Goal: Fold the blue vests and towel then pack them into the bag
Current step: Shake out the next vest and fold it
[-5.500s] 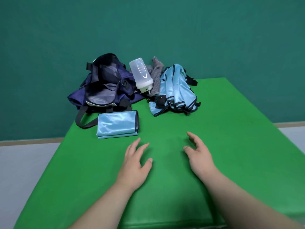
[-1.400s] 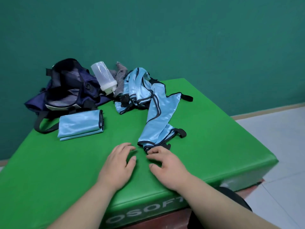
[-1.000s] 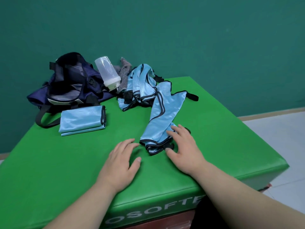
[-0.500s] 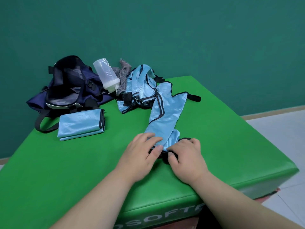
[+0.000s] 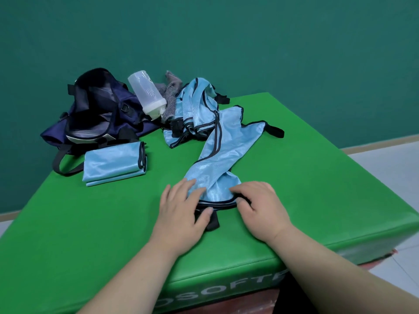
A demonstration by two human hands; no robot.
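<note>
A light blue vest (image 5: 223,152) with black trim lies stretched across the green mat (image 5: 317,189), running from the pile of blue vests (image 5: 195,109) toward me. My left hand (image 5: 181,211) lies flat on its near end, thumb on a black strap. My right hand (image 5: 260,205) pinches the black-trimmed hem with curled fingers. A folded blue vest (image 5: 113,164) lies at the left. The dark blue bag (image 5: 99,114) stands open behind it. A grey towel (image 5: 171,96) is crumpled between bag and pile.
A clear plastic bottle (image 5: 147,96) leans against the bag, cap down. A green wall stands right behind the mat. The mat's near and right edges drop to a tiled floor (image 5: 385,168).
One vest was pulled out of the pile toward me. Both hands then moved onto its near end; the right hand now pinches the hem and the left presses beside it.
</note>
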